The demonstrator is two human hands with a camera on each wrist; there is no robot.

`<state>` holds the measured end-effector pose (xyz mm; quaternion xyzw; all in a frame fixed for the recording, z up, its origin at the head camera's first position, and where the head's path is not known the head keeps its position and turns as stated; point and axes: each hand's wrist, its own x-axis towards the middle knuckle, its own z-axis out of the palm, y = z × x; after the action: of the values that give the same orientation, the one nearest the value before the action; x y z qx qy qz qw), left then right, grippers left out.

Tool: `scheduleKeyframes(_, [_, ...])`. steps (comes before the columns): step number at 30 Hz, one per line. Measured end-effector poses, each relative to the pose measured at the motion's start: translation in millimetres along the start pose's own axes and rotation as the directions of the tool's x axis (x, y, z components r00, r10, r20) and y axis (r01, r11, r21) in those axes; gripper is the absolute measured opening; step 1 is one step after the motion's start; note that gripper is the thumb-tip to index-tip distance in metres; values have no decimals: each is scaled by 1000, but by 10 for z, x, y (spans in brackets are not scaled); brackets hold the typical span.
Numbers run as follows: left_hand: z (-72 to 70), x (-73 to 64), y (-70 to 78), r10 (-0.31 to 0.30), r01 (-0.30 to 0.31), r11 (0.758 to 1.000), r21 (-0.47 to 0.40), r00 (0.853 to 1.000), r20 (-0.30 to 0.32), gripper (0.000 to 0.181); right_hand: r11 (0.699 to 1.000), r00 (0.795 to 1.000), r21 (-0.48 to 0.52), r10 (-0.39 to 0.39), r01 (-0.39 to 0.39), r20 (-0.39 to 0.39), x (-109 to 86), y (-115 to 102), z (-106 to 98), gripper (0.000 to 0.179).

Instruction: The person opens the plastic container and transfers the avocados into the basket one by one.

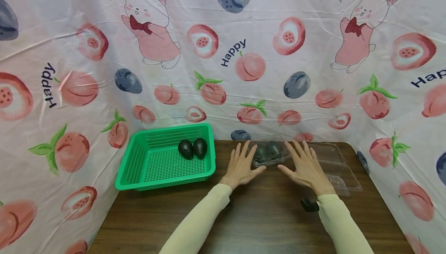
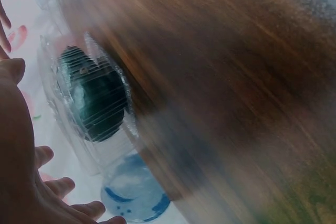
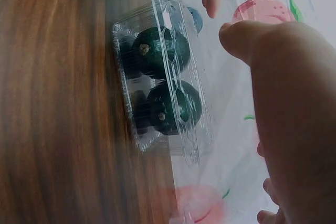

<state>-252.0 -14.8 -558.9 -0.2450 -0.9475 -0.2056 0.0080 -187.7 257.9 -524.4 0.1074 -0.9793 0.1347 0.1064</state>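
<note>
A clear plastic clamshell box (image 1: 267, 162) lies at the back of the wooden table, its lid down over dark green avocados (image 3: 176, 107). My left hand (image 1: 241, 167) is spread at the box's left side, and my right hand (image 1: 307, 167) is spread at its right side. Fingers on both hands are straight and apart, with nothing gripped. In the left wrist view, an avocado (image 2: 97, 98) shows through the ribbed plastic wall. Thumb and fingertips of the right hand appear beside the lid in the right wrist view.
A green perforated basket (image 1: 165, 185) stands at the back left, with two dark avocados (image 1: 200, 148) at its right end. Another clear container (image 1: 348, 174) lies opened out on the right, partly behind my right hand. Fruit-printed cloth (image 1: 251, 33) hangs around the table's back and sides.
</note>
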Motion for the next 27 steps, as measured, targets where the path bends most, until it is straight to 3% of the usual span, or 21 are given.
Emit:
scheduleKeyframes(2, [70,29,-70,13,-13,999,-39,1000,-14,98,1000,1000,-1,-2,2,12,49,-10,18,93])
scheduleKeyframes(6, [82,46,-104,12,-12,997,-74,1000,-6,99,1000,1000,-7,-8,9,28,133,-30,52,93])
scheduleKeyframes(14, [65,114,-66,-36,36,999,6,999,40,94,1000,997,2,3,-3,83,291,-57,74,93])
scheduleKeyframes(27, [65,202,-30,-65,63,998,28,996,67,95,997,987,75,2,-14,162,438,-29,148,94])
